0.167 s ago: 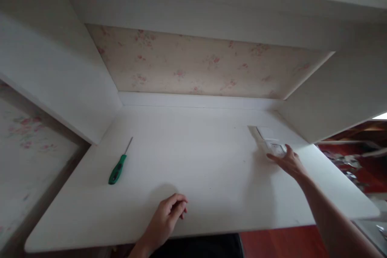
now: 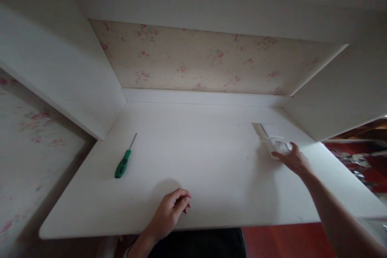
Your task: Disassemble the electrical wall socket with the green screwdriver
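At the right of the white desktop, my right hand [image 2: 292, 159] spans a flat white boxy fitting [image 2: 280, 148] that looks like a wall socket or switch; I cannot make out its kind. My thumb lies along its left side and my fingers are at its right. A second white square piece [image 2: 270, 130] lies just behind it, touching or very close. My left hand [image 2: 173, 207] rests near the front edge, its fingers curled and thumb against them, nothing seen in it. A green-handled screwdriver [image 2: 123, 164] lies at the left, its shaft pointing away from me.
The white desktop [image 2: 196, 149] sits between a left side panel [image 2: 66, 60] and a right side panel [image 2: 347, 84]. An overhead shelf edge [image 2: 211, 12] crosses above floral wallpaper [image 2: 199, 58]. Below the front edge are a black seat [image 2: 208, 246] and a red floor [image 2: 281, 240].
The camera view has shifted slightly, so everything sits a little more to the right. Both hands keep about the same poses, and the screwdriver has not moved on the desktop.
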`<state>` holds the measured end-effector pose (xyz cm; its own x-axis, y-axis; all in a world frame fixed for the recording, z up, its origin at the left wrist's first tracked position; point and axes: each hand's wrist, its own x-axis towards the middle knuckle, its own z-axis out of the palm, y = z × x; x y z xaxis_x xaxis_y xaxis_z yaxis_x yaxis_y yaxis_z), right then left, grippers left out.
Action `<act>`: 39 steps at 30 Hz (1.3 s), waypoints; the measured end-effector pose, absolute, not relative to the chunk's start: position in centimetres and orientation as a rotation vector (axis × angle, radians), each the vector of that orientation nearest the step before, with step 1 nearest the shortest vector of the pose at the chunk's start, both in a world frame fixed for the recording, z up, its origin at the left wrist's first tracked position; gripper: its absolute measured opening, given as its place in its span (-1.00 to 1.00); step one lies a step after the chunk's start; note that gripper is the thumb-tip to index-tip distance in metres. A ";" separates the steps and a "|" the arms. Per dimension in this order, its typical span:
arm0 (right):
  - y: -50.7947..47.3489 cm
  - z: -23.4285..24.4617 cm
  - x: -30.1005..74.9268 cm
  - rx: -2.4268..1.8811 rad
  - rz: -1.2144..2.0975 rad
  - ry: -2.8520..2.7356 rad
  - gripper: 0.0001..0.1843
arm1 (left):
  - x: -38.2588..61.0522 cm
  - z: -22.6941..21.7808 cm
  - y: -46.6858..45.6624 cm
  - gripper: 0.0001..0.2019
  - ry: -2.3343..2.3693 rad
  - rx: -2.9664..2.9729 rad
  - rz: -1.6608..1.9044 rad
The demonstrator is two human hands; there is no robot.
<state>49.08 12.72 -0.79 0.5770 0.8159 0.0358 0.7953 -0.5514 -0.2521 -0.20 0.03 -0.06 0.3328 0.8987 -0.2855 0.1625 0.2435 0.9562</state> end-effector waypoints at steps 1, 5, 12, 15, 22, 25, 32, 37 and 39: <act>12.7 -0.6 48.8 -2.586 0.176 -1.329 0.15 | -0.3 -0.1 0.1 -0.67 1.131 1.236 0.686; 12.1 0.7 46.2 -2.535 0.323 -1.279 0.11 | -0.5 -0.4 0.4 -0.70 1.100 1.252 0.667; 11.0 2.3 34.1 -2.105 0.420 -1.591 -0.07 | 1.3 -0.8 3.1 -0.69 1.233 1.504 0.724; 10.9 2.1 28.1 -1.955 0.429 -1.687 -0.14 | 2.2 -1.3 5.4 -0.52 1.294 1.702 0.807; 10.9 0.8 19.5 -1.855 0.456 -1.803 -0.21 | 3.0 -3.4 10.4 -0.12 1.491 2.006 0.872; 10.8 0.7 18.4 -1.866 0.439 -1.812 -0.26 | 3.0 -3.7 11.5 -0.11 1.516 2.027 0.892; 10.7 1.1 18.4 -1.838 0.451 -1.788 -0.30 | 2.8 -4.0 12.5 -0.17 1.507 2.035 0.891; 10.9 1.0 19.4 -1.772 0.515 -1.674 -0.33 | 2.0 -4.4 13.0 -0.27 1.394 1.888 0.980; 10.7 0.7 20.1 -1.755 0.580 -1.583 -0.34 | 1.5 -4.4 13.2 -0.31 1.379 1.801 1.009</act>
